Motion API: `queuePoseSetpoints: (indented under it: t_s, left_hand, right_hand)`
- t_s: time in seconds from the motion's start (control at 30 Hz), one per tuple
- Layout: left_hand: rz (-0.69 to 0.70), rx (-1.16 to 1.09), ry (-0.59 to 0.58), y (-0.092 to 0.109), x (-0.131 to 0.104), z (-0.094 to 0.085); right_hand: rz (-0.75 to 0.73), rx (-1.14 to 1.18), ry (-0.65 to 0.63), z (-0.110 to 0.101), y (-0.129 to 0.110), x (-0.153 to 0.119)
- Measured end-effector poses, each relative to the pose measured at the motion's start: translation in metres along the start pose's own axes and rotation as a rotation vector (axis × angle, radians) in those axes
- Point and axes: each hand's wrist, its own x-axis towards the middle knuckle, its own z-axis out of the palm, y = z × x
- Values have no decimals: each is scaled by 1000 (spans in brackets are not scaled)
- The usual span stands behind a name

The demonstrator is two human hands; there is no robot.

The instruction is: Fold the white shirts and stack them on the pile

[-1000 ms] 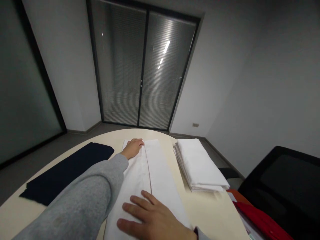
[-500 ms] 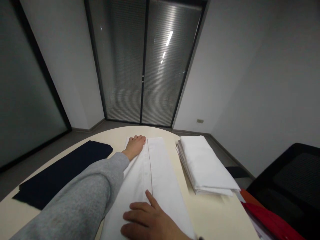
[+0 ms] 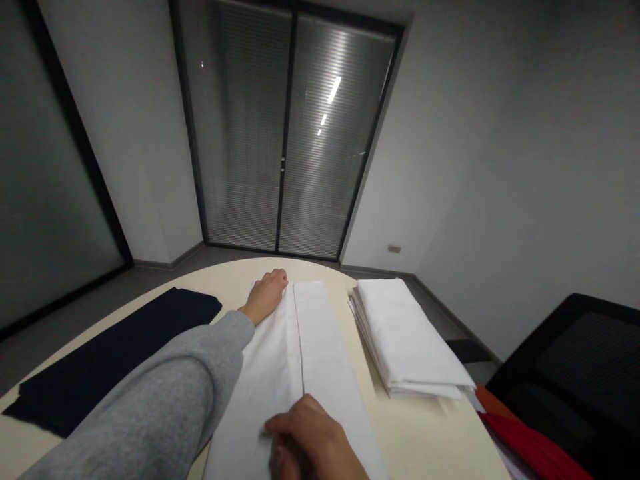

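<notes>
A long folded white cloth (image 3: 333, 360) lies lengthwise on the table before me, with a thin dark seam line along its middle. My left hand (image 3: 269, 293) is at its far end, fingers bunched and curled onto the cloth near the fold; the fingertips are partly hidden. Nearer to me, my right hand (image 3: 313, 433) hovers over or touches the cloth just below the seam. Its fingers are half bent and apart, slightly blurred, and I see nothing between them. Whether it touches the fabric I cannot tell.
A stack of folded white cloth (image 3: 410, 340) is on the right side of the pale round table (image 3: 425, 433). Dark navy cloth (image 3: 120, 347) lies on the left. A black chair (image 3: 585, 360) stands at right, with red fabric (image 3: 530, 443) in front of it.
My right hand has gone from spread fingers to bent ones and shifted slightly. The left hand stays at the far end, its fingers more bunched. The view has tilted a little.
</notes>
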Motion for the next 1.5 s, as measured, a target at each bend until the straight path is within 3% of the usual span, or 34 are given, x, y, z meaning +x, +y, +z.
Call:
queuePoseSetpoints:
  t_s: [0.27, 0.43, 0.6, 0.7, 0.83, 0.97, 1.07, 1.13, 1.33, 1.4, 1.5]
  left_hand:
    - [38, -31, -129, -19, -1, 19]
    - [19, 27, -196, -27, -1, 26]
    - [7, 67, -231, -28, 0, 28]
    - [-9, 65, -251, -29, 4, 30]
    - [-43, 27, -216, -28, 9, 33]
    - [-66, -38, -51, -24, 9, 24]
    - [-126, -82, 97, -26, 3, 7]
    - [-197, -100, 136, -30, -5, -6]
    - [-424, -119, 76, -45, -40, -26]
    - [-450, -136, 48, -45, -49, -27]
    - [-455, -180, 27, -44, -55, -29]
  right_hand:
    - [64, -68, 41, 6, -1, 0]
    - [126, -318, -126, 11, -2, -4]
    - [-76, -457, -252, 12, 5, -10]
    - [-92, -459, -338, 13, 9, -11]
    - [-5, -434, -416, 9, -4, -2]
    - [114, -401, -458, 3, -31, 9]
    - [178, -393, -444, 8, -45, 10]
    - [189, -398, -416, 20, -46, 5]
    - [148, -450, -325, 67, -44, -20]
    - [167, -407, -293, 64, -52, -22]
    - [279, -311, -141, 31, -62, -4]
